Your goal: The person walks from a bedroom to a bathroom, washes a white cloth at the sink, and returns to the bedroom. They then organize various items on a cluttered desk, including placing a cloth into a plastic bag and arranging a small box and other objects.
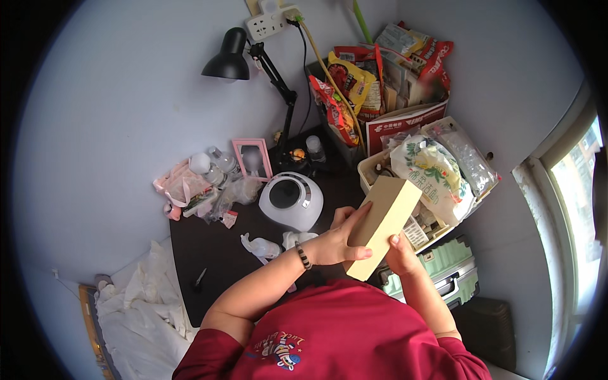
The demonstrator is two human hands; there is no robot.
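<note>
A long, plain tan cardboard box [387, 216] is held tilted above the right front of a dark desk [213, 247]. My left hand [335, 242], with a beaded bracelet at the wrist, grips its left side, thumb across the near face. On the box's lower right, my right hand [403, 254] holds on with its thumb at the edge; its other fingers are mostly hidden. Just beyond my left hand stands a white nail lamp [290, 202] with a dark round top. Behind the box is a cream storage bin [366, 178] packed with bags and small items.
A black desk lamp [227, 59] rises at the back near a pink-framed mirror [253, 159]. Bottles and bags [223, 166] crowd the left. At back right stands a carton [403, 121] of snack packets. A green suitcase [451, 266] sits right of the desk, white bedding [142, 304] left.
</note>
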